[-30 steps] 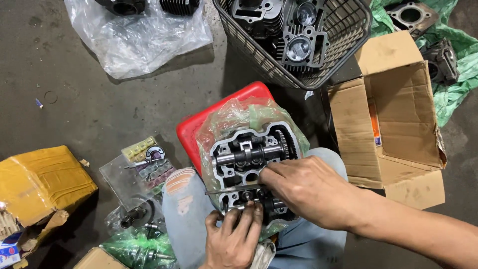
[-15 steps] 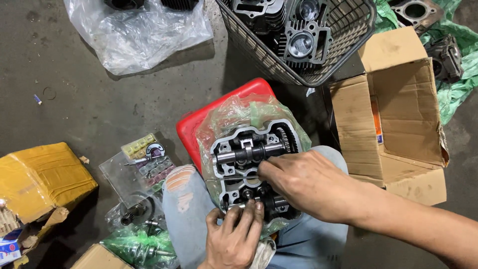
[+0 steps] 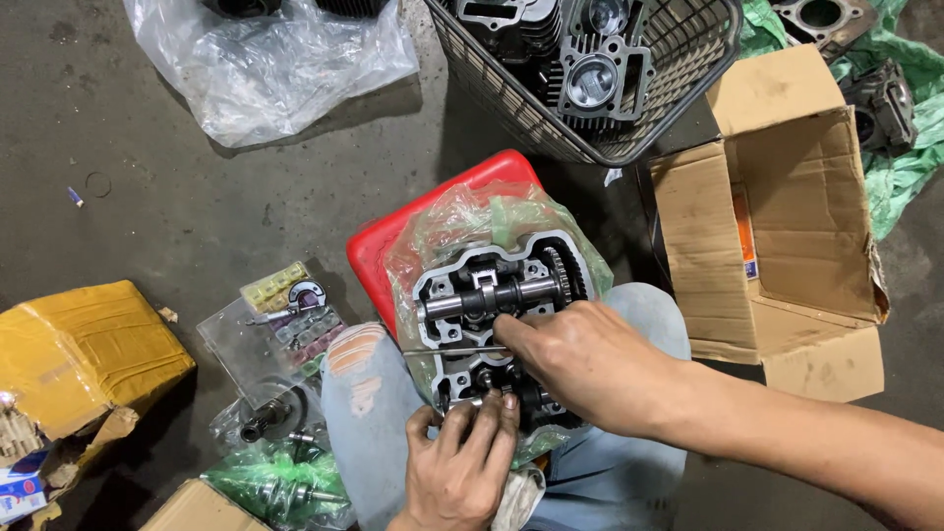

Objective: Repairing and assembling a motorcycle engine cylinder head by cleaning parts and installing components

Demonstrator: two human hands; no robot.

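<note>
- Right hand (image 3: 590, 359): reaches in from the right, fingers closed in a pinch on a thin metal rod (image 3: 454, 349) held level across the cylinder head (image 3: 497, 324). In the earlier views the hand lay lower over the part and no rod showed; it is now drawn out to the left, clear of the casting's edge.
- Left hand (image 3: 462, 462): rises from below, fingertips curled and pressed on the near edge of the cylinder head, steadying it. Whether it grips a small piece there cannot be told. Its place is unchanged from the earlier views.
- Cylinder head: rests on the person's lap, on the jeans (image 3: 374, 413), wrapped below in a thin green plastic bag (image 3: 462, 221). The camshaft (image 3: 487, 295) and its toothed sprocket (image 3: 562, 273) lie exposed on top; the head has not shifted.
- Red stool (image 3: 379, 246): just behind the head, partly covered by the bag.
- Wire basket (image 3: 688, 88): farther back, holding finned engine cylinders (image 3: 595, 74).
- Cardboard box (image 3: 787, 216): open, at the right.
- Clear packets of small parts (image 3: 285, 315): on the concrete floor (image 3: 147, 197) at the left, near a yellow wrapped parcel (image 3: 84, 349).
</note>
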